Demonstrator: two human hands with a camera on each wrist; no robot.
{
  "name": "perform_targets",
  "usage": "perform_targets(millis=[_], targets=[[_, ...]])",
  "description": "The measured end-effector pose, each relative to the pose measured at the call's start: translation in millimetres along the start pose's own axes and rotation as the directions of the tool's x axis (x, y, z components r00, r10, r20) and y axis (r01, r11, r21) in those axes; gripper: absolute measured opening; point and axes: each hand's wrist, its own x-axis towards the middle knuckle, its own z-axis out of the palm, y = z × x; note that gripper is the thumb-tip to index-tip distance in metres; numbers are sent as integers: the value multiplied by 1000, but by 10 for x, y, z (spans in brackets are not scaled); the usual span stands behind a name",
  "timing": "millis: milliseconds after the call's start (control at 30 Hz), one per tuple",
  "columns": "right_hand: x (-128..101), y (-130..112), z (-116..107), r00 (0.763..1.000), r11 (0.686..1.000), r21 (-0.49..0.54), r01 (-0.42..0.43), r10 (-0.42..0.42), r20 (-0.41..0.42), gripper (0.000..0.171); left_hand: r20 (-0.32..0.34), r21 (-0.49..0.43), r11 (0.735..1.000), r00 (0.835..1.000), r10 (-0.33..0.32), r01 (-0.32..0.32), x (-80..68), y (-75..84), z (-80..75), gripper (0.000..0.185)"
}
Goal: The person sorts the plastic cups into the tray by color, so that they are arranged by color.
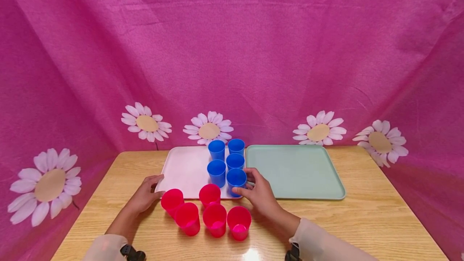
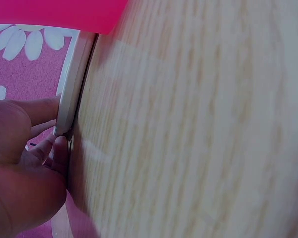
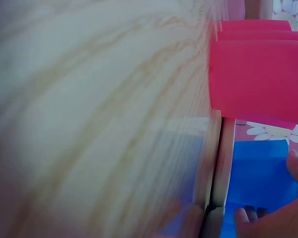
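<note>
Gripping the nearest blue cup [image 1: 236, 180] with your right hand [image 1: 259, 196]: thumb on the side facing you, fingers [image 1: 253, 174] curled round the far side, so the hand is clamped on it. The cup stands upright at the front right corner of the pink tray [image 1: 185, 170]; in the right wrist view its blue wall [image 3: 260, 183] sits just inside the tray rim, fingertips against it.

Four more blue cups [image 1: 226, 154] stand just beyond your fingers, packed close, one just beside your cup. Five red cups [image 1: 206, 212] stand on the table [image 1: 362, 220] on the near side of your thumb, one right against the tray edge.

My read on doing this well:
- keep the grip mid-wall, not at the rim, thin plastic will likely flex
- move it straight up before any sideways travel, so you don't clip the neighbour
- watch your wrist over the red cups, they look easy to knock

Your left hand [image 1: 146, 194] rests at the tray's front left corner; in the left wrist view the fingers [image 2: 44, 111] lie fairly straight against the rim [image 2: 72, 84], holding nothing. Pressing down there should stop the tray sliding.

The green tray [image 1: 295, 172] lies just past your right fingers, touching the pink one or nearly so.
</note>
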Motion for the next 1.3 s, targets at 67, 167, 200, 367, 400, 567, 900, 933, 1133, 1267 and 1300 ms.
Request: perform_targets(millis=[67, 167, 200, 367, 400, 567, 900, 933, 1133, 1267, 1300], targets=[[-1, 5, -3, 1000, 1000, -5, 1, -1, 5, 60, -6, -7, 1000, 1000, 0, 0, 0, 0, 5, 61], [-4, 8, -18, 1000, 1000, -13, -4, 4, 13, 60, -8, -6, 1000, 1000, 8, -8, -2, 4, 7, 61], [-6, 5, -29, 1000, 1000, -12, -5, 5, 16, 60, -10, -4, 1000, 1000, 8, -8, -2, 3, 7, 61], [-38, -14, -134, 1000, 1000, 27, -10, 10, 16, 61, 1, -2, 1000, 1000, -8, 8, 0, 4, 0, 62], [-49, -15, -168, 1000, 999, 39, -14, 14, 11, 61, 2, -5, 1000, 1000, -15, 15, 2, 2, -1, 62], [-109, 39, -426, 999, 998, 54, -18, 20, -27, 60, 7, -12, 1000, 1000, -24, 24, 7, 1, -1, 63], [-279, 218, -1202, 993, 999, -32, -40, 36, -114, 58, 2, -3, 1000, 1000, -15, 15, 8, -16, 2, 63], [-298, 238, -1275, 992, 998, -50, -44, 37, -123, 59, 0, -4, 1000, 1000, -15, 15, 10, -19, 3, 63], [-392, 362, -1678, 983, 975, -205, -80, 44, -176, 66, 4, -15, 1000, 1000, -25, 25, 6, -14, 9, 63], [-442, 443, -1893, 974, 943, -315, -103, 32, -223, 67, 5, -13, 999, 999, -32, 32, 1, 5, 7, 63], [-453, 463, -1940, 971, 935, -339, -106, 23, -239, 66, 2, -12, 999, 1000, -30, 30, 2, 6, 7, 62]])
